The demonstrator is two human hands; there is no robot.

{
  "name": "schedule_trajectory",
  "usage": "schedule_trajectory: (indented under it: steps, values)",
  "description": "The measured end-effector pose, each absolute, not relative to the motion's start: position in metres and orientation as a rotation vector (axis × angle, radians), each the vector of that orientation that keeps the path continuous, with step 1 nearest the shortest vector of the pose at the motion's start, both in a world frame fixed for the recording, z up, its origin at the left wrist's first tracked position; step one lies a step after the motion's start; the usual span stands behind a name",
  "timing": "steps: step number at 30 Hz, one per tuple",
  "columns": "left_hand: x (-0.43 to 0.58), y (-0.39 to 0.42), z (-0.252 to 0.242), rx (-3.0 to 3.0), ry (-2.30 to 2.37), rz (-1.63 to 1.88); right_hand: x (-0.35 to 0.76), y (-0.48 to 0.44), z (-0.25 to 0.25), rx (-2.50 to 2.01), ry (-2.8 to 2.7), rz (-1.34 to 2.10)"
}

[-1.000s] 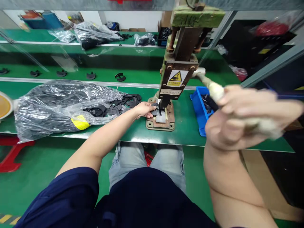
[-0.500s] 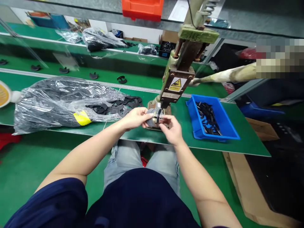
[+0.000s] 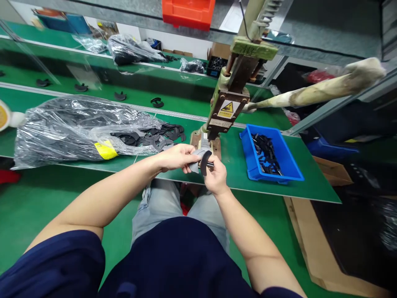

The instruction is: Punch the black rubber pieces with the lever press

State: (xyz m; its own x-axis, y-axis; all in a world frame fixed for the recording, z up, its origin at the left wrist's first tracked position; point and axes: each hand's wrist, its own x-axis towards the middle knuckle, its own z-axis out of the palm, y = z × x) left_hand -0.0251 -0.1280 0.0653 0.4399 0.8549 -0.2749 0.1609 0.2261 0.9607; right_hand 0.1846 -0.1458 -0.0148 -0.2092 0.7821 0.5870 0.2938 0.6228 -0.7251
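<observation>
Both my hands meet just in front of the hand press [image 3: 228, 103] on the green bench [image 3: 242, 174]. My left hand [image 3: 175, 158] pinches a flat black ring-shaped part [image 3: 198, 155] from the left. My right hand [image 3: 215, 176] grips the same part from the right, where a black band [image 3: 204, 162] wraps over it. The press base [image 3: 196, 140] sits right behind the hands. Its long wrapped lever [image 3: 328, 85] sticks up to the right, with no hand on it.
A clear plastic bag [image 3: 71, 128] spills black ring parts [image 3: 155, 136] at the left. A blue bin [image 3: 271, 154] with black pieces stands right of the press. Behind runs a green conveyor [image 3: 93, 89] carrying single parts. An orange bin [image 3: 187, 12] sits on the shelf above.
My right hand let go of the press lever, which swung back up, and came down to the part. Both hands then drew the part out from under the press towards me.
</observation>
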Motion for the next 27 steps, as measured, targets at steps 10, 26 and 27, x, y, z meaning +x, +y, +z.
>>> schedule_trajectory:
  steps: [10,26,27]
  values:
    - [-0.032,-0.140,0.064,1.685,1.351,1.001,0.194,-0.137,0.000,-0.820,-2.020,0.394]
    - [-0.046,-0.091,0.023,1.236,1.203,0.848,0.212,-0.139,-0.010,-0.928,-1.857,0.402]
    - [-0.049,-0.074,0.018,1.158,1.289,0.920,0.218,-0.140,-0.012,-0.956,-1.831,0.401]
